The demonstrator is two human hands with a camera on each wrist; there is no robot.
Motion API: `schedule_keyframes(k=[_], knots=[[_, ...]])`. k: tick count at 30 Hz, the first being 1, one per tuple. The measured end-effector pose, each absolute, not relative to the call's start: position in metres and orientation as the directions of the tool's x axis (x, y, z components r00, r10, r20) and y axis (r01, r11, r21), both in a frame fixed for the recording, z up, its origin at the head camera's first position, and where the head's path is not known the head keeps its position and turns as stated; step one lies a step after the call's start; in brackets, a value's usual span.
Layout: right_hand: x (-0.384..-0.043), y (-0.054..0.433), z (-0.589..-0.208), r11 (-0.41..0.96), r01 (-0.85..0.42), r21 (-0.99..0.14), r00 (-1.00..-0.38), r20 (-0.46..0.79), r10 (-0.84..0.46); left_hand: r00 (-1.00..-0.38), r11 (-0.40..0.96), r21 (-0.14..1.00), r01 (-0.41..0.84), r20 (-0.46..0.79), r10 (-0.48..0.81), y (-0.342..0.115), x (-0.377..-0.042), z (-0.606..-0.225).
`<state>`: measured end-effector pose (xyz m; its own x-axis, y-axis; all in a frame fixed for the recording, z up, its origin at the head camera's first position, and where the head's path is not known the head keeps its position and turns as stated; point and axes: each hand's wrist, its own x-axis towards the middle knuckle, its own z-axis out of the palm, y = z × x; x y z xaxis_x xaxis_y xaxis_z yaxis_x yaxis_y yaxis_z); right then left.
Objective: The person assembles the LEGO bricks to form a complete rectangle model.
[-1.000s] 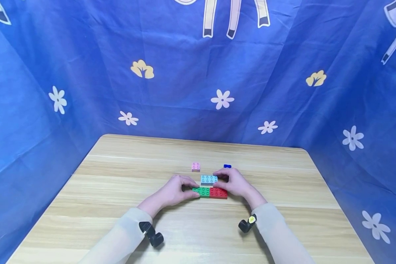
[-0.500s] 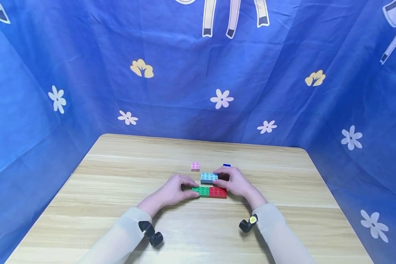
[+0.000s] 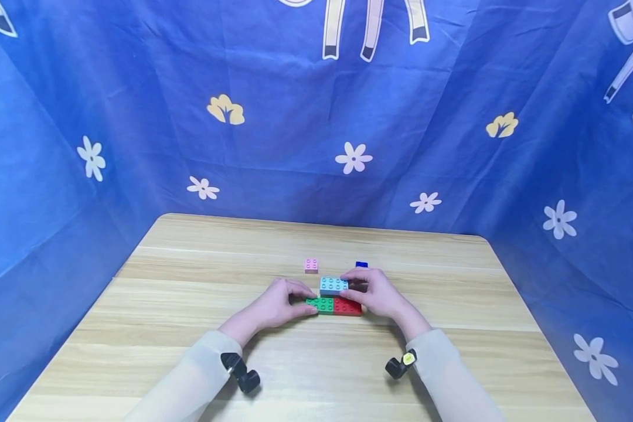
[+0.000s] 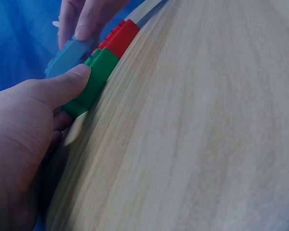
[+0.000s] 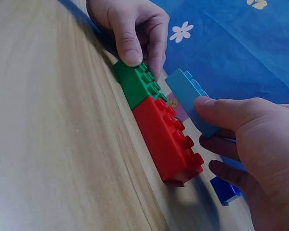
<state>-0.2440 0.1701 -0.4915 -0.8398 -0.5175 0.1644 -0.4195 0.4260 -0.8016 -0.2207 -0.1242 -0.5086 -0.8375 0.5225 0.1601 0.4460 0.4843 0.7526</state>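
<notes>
My left hand [image 3: 281,303] grips the left end of a green building brick [image 4: 97,81], thumb on the near side. Flush against the green brick's right end stands a red building brick [image 5: 164,139], studs up on the table. A light blue building brick [image 5: 190,102] is pinched by its right end between thumb and fingers of my right hand [image 3: 375,293]. It hangs raised just over and behind the green and red pair, spanning their seam in the head view. Its studs face up, and its left half shows past my fingers.
Behind the hands a small pink brick [image 3: 311,266] stands on the wooden table [image 3: 200,258]. A dark blue brick [image 3: 361,265] lies to its right, partly hidden behind the right hand. Blue patterned cloth [image 3: 295,193] encloses the table's back and sides.
The light blue brick, held in my right hand, shifted slightly away and then back toward the green and red bricks. My left hand keeps its grip on the green brick.
</notes>
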Motion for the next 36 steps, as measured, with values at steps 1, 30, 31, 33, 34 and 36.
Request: schedule_keyframes(k=[1,30,31,33,34,36], knots=[[-0.243,0.17,-0.491,0.424,-0.42,-0.802,-0.84,0.166,-0.517,-0.837,0.485,0.751,0.449,0.163,0.522,-0.124,-0.221,-0.509],[-0.222,0.177,-0.5,0.462,-0.508,-0.727,-0.816,0.234,-0.529,-0.841,0.49,0.745,0.453,0.173,0.513,-0.123,-0.219,-0.509],[-0.221,0.177,-0.5,0.456,-0.514,-0.727,-0.812,0.24,-0.532,-0.841,0.49,0.746,0.451,0.172,0.513,-0.123,-0.219,-0.51],[-0.22,0.177,-0.501,0.45,-0.519,-0.727,-0.808,0.245,-0.536,-0.842,0.491,0.747,0.449,0.17,0.512,-0.122,-0.219,-0.51],[-0.22,0.178,-0.501,0.448,-0.521,-0.727,-0.806,0.246,-0.538,-0.843,0.492,0.747,0.447,0.168,0.511,-0.122,-0.219,-0.51],[-0.219,0.178,-0.502,0.444,-0.522,-0.728,-0.804,0.246,-0.542,-0.845,0.493,0.749,0.443,0.165,0.508,-0.122,-0.219,-0.51]])
